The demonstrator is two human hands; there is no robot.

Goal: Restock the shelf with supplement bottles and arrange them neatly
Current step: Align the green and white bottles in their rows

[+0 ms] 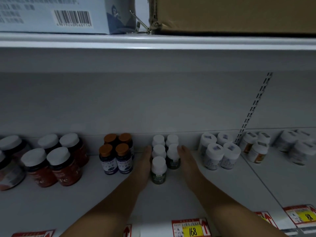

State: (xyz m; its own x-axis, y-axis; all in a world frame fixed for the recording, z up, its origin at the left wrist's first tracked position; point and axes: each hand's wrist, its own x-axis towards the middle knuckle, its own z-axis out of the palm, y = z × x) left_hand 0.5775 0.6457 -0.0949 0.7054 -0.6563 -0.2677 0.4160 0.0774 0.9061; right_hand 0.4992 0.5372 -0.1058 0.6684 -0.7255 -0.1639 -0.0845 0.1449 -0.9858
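Several small dark green supplement bottles with white caps (159,170) stand in two short rows on the white shelf (102,199). My left hand (144,164) lies flat along the left side of the group, fingers straight and pressed against the bottles. On the right side my right hand (187,161) does the same, its fingertips touching the right row's front bottle (173,157). Neither hand grips a bottle. The left row reaches further forward than the right row.
Left of the group stand orange-capped dark bottles (116,154) and red bottles with white caps (53,165). To the right are white bottles (220,153) and more past a slotted upright (253,110). Price tags (189,227) line the front edge. Boxes (230,14) sit overhead.
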